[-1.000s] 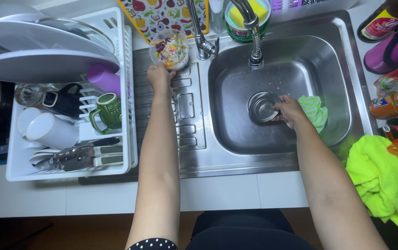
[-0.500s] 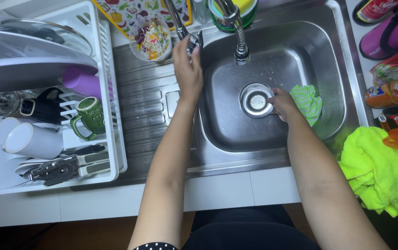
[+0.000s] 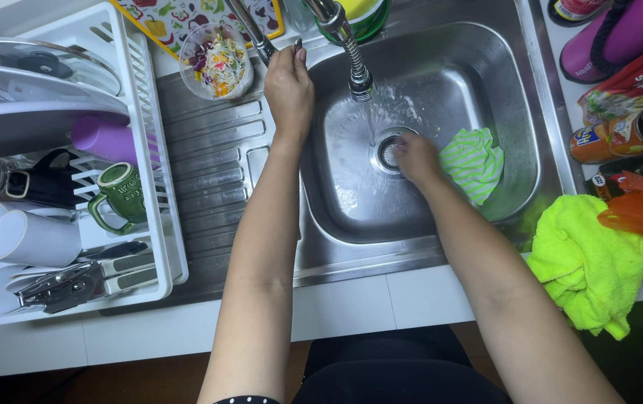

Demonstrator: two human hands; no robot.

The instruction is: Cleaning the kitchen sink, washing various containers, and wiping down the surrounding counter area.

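My left hand (image 3: pixel 288 84) grips the tap lever (image 3: pixel 250 34) at the back edge of the steel sink (image 3: pixel 516 150). Water runs from the flexible spout (image 3: pixel 353 63) down onto the drain (image 3: pixel 387 150). My right hand (image 3: pixel 415 158) rests with curled fingers at the drain, under the stream, bunching a green-and-white striped cloth (image 3: pixel 477 163) against the sink floor. A clear bowl of chopped salad (image 3: pixel 215 61) stands on the ribbed drainboard (image 3: pixel 209 194), just left of my left hand.
A white dish rack (image 3: pixel 145 150) on the left holds a green mug (image 3: pixel 121 196), white cups, a purple cup, plates and utensils. On the right lie a bright yellow-green cloth (image 3: pixel 587 265), orange plastic, jars and a purple bottle (image 3: pixel 621 30).
My left hand left the salad bowl and took hold of the tap lever; water now runs. My right hand stayed at the drain with the cloth.
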